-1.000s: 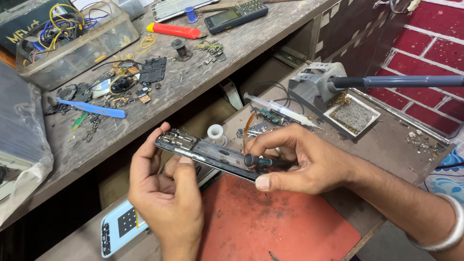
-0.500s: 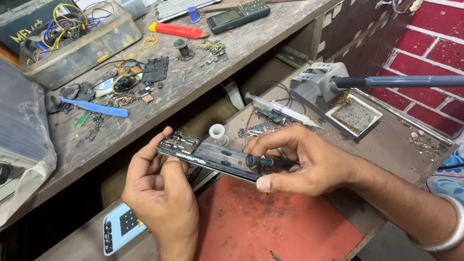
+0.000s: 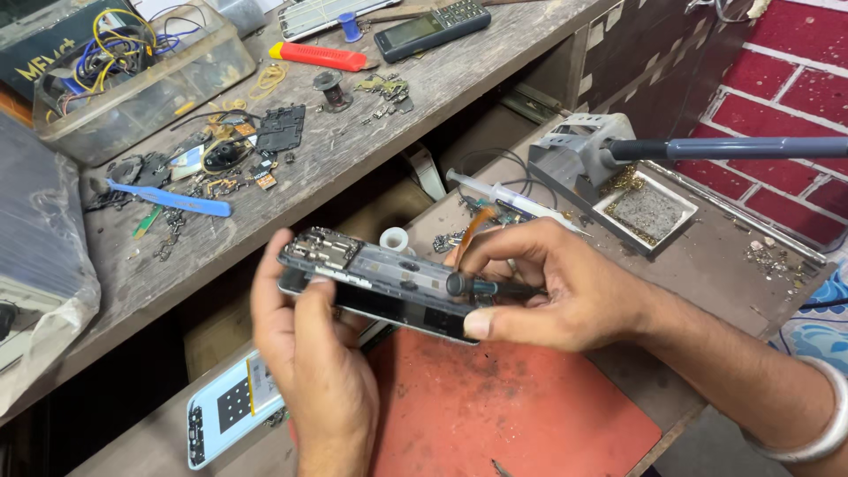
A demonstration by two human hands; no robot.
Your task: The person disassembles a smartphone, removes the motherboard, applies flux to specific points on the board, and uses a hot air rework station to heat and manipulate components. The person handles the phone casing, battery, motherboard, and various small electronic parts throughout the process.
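Our left hand (image 3: 309,353) grips the opened phone (image 3: 380,283) level above the red mat (image 3: 512,415), steadying it while our right hand (image 3: 565,287) pinches the screwdriver (image 3: 481,285) against it.

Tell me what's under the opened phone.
Under the phone: the red mat and left hand gripping it. The bench directly beneath is hidden by phone and hands.
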